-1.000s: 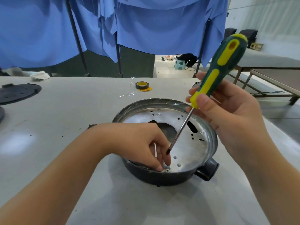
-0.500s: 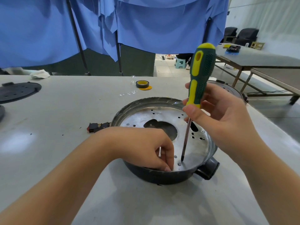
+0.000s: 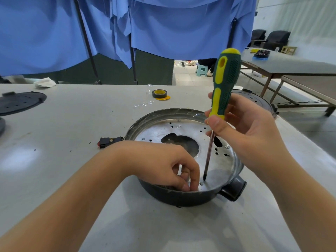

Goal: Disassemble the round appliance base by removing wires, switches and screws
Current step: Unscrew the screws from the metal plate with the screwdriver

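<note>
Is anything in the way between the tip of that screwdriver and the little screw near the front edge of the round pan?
Nothing visible. The screwdriver, gripped by the right hand, points its tip just above the screw in the metal plate of the round base. The left hand has its fingers right beside the screw, not over it.

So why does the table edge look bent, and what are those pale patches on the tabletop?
Head view: the wide-angle lens bows the table and stretches both forearms near the corners. The pale patches are soft glare from overhead light, also on the metal plate of the round base. Hands cast faint shadows; the screwdriver is sharp, the far room slightly soft.
</note>
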A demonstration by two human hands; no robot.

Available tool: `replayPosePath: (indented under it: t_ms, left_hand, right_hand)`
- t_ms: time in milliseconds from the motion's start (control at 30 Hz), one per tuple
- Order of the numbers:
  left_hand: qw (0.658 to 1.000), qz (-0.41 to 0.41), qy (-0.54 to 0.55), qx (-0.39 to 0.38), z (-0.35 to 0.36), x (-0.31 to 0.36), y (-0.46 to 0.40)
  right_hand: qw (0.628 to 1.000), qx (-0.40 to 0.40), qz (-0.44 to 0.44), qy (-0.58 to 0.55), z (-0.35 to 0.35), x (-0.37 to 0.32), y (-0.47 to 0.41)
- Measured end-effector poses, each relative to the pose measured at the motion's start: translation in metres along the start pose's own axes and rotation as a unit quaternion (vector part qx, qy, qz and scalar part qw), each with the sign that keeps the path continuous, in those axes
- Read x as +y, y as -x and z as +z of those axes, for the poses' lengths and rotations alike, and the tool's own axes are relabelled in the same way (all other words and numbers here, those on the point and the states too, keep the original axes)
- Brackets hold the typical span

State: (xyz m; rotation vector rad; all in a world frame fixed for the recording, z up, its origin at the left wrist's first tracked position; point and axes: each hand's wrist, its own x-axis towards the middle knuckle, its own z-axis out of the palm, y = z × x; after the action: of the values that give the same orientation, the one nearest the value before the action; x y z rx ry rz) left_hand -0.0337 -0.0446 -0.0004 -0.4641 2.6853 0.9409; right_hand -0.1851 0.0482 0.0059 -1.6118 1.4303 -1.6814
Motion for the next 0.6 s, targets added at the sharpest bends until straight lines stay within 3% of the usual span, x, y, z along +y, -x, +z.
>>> replayPosePath:
  t_ms: [600]
  left_hand:
    - [0.999,-0.034,-0.019,-0.014,0.0036,0.0042,0.002]
  right_hand:
    - [0.999,0.02,0.001,-0.025,0.0013,-0.0025,0.0017]
